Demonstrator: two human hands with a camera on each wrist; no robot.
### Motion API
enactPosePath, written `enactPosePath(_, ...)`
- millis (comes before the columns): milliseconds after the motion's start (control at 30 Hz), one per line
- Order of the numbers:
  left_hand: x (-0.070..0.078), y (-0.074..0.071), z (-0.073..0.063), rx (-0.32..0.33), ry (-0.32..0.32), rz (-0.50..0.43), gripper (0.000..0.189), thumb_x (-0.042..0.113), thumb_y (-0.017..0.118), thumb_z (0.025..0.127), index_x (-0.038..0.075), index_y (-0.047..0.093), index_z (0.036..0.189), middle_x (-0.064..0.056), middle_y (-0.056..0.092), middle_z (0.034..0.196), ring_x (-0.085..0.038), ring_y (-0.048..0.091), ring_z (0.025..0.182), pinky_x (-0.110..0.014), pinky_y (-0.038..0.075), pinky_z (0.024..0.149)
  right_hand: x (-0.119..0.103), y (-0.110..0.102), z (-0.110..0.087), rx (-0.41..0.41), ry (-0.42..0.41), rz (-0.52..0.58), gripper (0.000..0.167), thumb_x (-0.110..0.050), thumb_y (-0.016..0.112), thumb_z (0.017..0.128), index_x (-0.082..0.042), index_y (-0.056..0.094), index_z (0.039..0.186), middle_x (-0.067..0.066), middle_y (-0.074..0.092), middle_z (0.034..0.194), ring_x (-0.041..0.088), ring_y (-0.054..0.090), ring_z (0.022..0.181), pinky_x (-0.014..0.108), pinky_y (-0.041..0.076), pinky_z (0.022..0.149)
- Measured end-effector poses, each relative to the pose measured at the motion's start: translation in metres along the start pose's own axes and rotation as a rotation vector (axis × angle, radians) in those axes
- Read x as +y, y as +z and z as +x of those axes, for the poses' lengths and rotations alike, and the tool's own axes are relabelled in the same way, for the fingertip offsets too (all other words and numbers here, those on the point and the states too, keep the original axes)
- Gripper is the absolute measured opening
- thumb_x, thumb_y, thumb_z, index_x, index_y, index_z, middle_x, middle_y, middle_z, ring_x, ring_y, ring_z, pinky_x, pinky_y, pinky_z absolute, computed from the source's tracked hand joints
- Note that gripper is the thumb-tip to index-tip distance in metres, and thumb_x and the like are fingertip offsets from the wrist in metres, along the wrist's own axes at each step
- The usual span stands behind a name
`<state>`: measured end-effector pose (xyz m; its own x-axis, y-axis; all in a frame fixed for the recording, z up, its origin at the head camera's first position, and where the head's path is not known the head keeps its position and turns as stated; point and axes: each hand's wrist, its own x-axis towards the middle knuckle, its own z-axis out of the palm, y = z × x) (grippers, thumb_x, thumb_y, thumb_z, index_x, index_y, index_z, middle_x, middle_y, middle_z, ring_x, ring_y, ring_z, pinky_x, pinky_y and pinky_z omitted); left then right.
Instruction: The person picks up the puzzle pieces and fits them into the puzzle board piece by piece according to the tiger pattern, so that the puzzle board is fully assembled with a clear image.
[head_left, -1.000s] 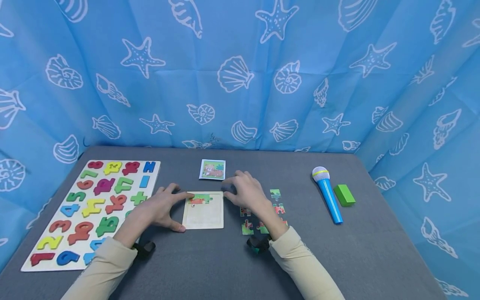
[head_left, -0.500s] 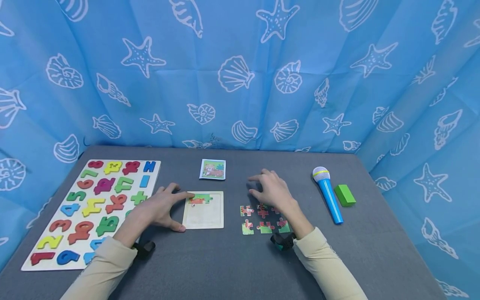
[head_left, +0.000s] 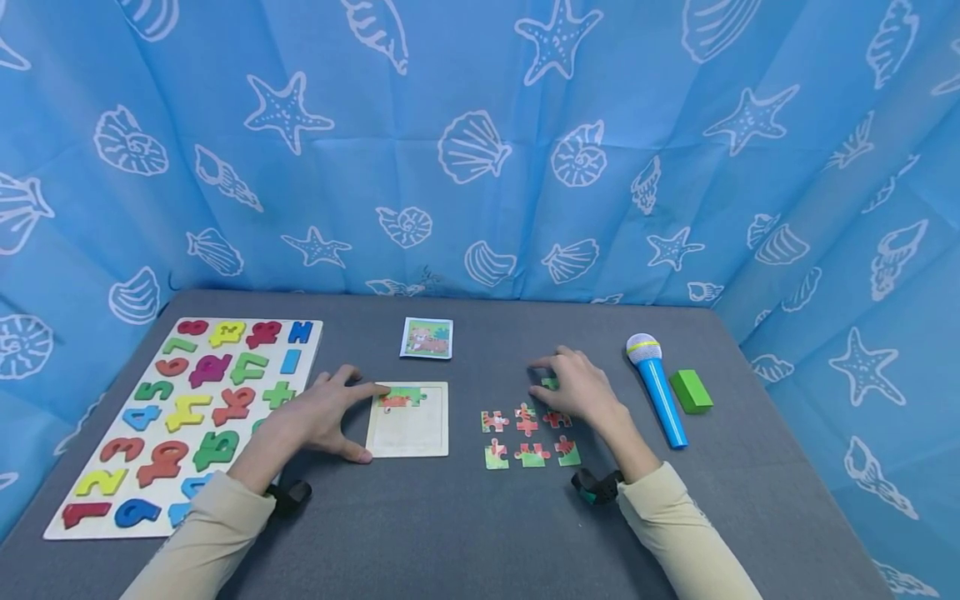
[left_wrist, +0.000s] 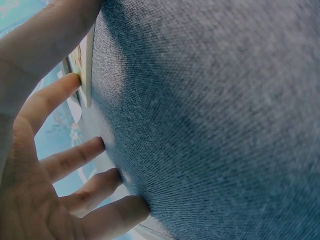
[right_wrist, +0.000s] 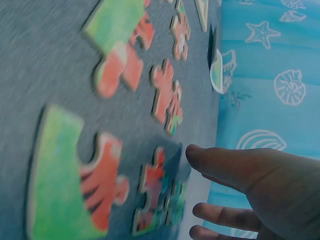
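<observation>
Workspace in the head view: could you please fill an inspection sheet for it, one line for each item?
Surface: grey table, fabric-like.
Job's things: puzzle tray with fitted pieces in its far part; seven loose pieces visible; picture card beyond the tray.
Clutter: number board at left; toy microphone and green block at right.
Left hand: touches the tray's left side.
Right hand: near loose pieces, contact unclear.
Cables: nothing seen.
Surroundings: blue curtain, sea-themed print.
</observation>
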<state>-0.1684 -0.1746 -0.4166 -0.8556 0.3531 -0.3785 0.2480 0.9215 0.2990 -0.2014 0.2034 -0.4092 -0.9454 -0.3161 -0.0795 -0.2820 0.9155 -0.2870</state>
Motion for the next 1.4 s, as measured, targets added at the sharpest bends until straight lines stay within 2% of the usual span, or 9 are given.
enactPosePath(300, 0.001, 0.000, 0.000, 0.012, 0.009, 0.000, 0.096, 0.056, 0.090, 0.069, 0.032, 0.047, 0.152, -0.020, 0.035, 0.158, -0.047, 0.041, 0.136, -0.069, 0.046, 0.099, 0.012, 0.000, -0.007, -0.028, 0.013, 0.001, 0.042, -0.029, 0.074, 0.093, -0.010, 0.070, 0.130, 0.017, 0.066, 0.116, 0.031, 0.061, 0.100, 0.049, 0.053, 0.076)
enactPosePath(467, 0.000, 0.000, -0.001, 0.009, 0.012, -0.003, 0.096, 0.056, 0.090, 0.069, 0.031, 0.047, 0.152, -0.021, 0.035, 0.158, -0.047, 0.041, 0.135, -0.069, 0.046, 0.098, 0.014, 0.000, -0.008, -0.045, 0.014, 0.013, 0.040, -0.027, 0.073, 0.095, -0.009, 0.070, 0.131, 0.018, 0.066, 0.118, 0.031, 0.062, 0.101, 0.049, 0.054, 0.075)
enactPosePath(667, 0.000, -0.001, -0.001, 0.009, 0.009, -0.004, 0.096, 0.055, 0.090, 0.069, 0.031, 0.047, 0.152, -0.020, 0.035, 0.158, -0.047, 0.041, 0.135, -0.070, 0.046, 0.099, 0.012, -0.002, -0.009, -0.069, 0.009, 0.021, 0.039, -0.025, 0.074, 0.094, -0.009, 0.070, 0.130, 0.017, 0.067, 0.118, 0.032, 0.063, 0.105, 0.052, 0.054, 0.081)
enactPosePath(767, 0.000, 0.000, -0.001, 0.009, 0.010, -0.003, 0.097, 0.055, 0.091, 0.069, 0.031, 0.047, 0.152, -0.021, 0.035, 0.158, -0.047, 0.041, 0.135, -0.070, 0.046, 0.099, 0.010, -0.001, -0.008, -0.072, 0.008, 0.020, 0.036, -0.023, 0.074, 0.094, -0.010, 0.072, 0.128, 0.016, 0.067, 0.115, 0.029, 0.064, 0.101, 0.050, 0.054, 0.079)
enactPosePath(1067, -0.001, 0.000, -0.001, 0.015, 0.028, -0.003, 0.096, 0.054, 0.091, 0.070, 0.030, 0.048, 0.152, -0.021, 0.034, 0.159, -0.048, 0.039, 0.136, -0.069, 0.046, 0.098, 0.009, -0.001, -0.006, -0.037, 0.000, 0.021, 0.030, -0.022, 0.074, 0.093, -0.008, 0.075, 0.120, 0.014, 0.069, 0.108, 0.022, 0.061, 0.089, 0.043, 0.053, 0.072)
enactPosePath(1400, 0.000, 0.000, -0.001, 0.013, 0.025, -0.008, 0.096, 0.054, 0.091, 0.070, 0.030, 0.048, 0.152, -0.021, 0.034, 0.159, -0.048, 0.039, 0.136, -0.069, 0.047, 0.098, 0.005, 0.003, -0.006, 0.011, -0.028, 0.029, 0.032, -0.023, 0.073, 0.093, -0.009, 0.074, 0.122, 0.014, 0.070, 0.113, 0.025, 0.064, 0.095, 0.047, 0.054, 0.076)
